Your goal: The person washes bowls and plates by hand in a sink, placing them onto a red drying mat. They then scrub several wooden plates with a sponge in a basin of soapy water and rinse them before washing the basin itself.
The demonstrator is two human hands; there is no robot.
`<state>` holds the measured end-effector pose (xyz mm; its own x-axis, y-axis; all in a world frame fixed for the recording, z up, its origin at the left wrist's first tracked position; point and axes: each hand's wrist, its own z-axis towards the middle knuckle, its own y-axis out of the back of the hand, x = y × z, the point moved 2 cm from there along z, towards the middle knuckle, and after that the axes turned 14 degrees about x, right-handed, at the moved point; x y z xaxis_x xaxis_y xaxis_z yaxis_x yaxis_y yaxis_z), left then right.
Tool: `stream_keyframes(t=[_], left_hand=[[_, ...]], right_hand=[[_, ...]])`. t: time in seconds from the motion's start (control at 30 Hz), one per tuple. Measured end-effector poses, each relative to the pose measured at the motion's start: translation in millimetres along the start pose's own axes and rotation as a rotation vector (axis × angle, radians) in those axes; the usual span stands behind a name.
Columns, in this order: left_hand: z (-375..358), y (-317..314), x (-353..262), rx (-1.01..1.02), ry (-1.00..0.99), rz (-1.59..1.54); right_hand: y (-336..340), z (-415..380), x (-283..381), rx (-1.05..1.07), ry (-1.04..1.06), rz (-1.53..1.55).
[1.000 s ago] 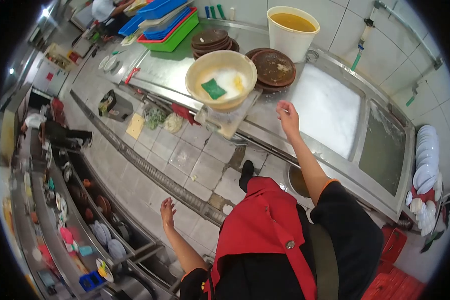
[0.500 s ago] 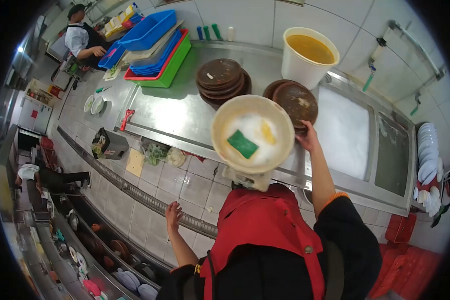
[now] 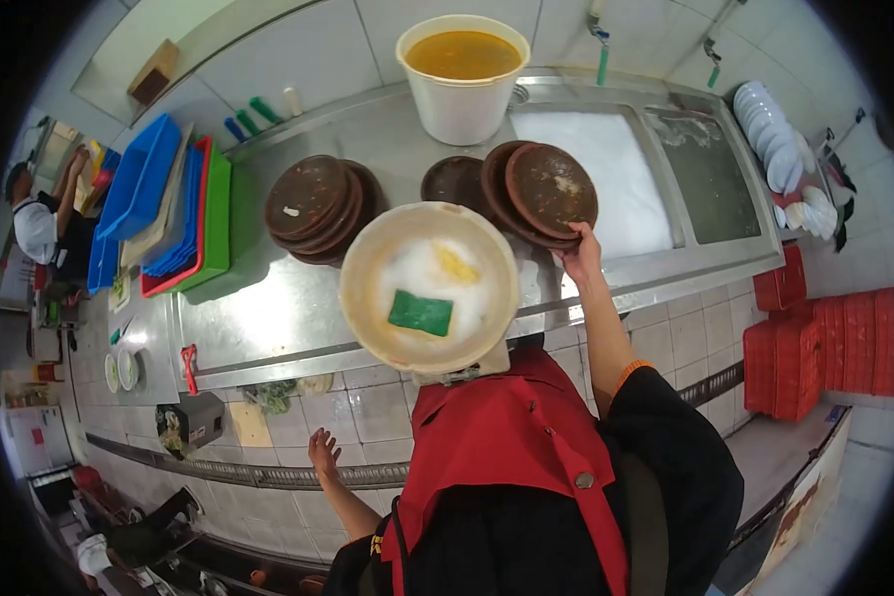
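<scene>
My right hand (image 3: 581, 253) grips the edge of the brown round dishes (image 3: 551, 189), tilted and overlapping beside the foam-filled sink. My left hand (image 3: 324, 455) hangs over the floor with its fingers apart, holding nothing. Between my hands, at the counter's front edge, stands a pale round tub (image 3: 358, 323) of suds with a green scouring pad (image 3: 420, 313) and a yellow sponge (image 3: 455, 264). Another brown dish (image 3: 453, 183) lies behind the tub. A stack of brown dishes (image 3: 311, 199) sits to its left.
A white bucket (image 3: 459, 104) of orange liquid stands at the back. The foamy sink (image 3: 606, 179) and a second basin (image 3: 707, 184) are at right, stacked trays (image 3: 212, 214) at left. Red crates (image 3: 785, 368) stand at lower right. A co-worker (image 3: 50, 223) is at far left.
The view has turned to the right. The dishes in my right hand have shifted apart from the dish beneath, which now shows more. My left hand remains empty.
</scene>
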<state>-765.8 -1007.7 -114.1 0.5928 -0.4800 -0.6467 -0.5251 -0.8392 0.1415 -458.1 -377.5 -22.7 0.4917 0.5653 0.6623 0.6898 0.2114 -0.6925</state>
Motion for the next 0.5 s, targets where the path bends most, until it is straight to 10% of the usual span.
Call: stream_keyframes(t=[0.23, 0.5], left_hand=[[-31, -71, 64, -0.038, 0.051, -0.085], [-104, -184, 168, 0.063, 0.232, -0.212]], right_hand=[[64, 6, 131, -0.305, 0.167, -0.451], [203, 115, 136, -0.47, 0.09, -0.872]])
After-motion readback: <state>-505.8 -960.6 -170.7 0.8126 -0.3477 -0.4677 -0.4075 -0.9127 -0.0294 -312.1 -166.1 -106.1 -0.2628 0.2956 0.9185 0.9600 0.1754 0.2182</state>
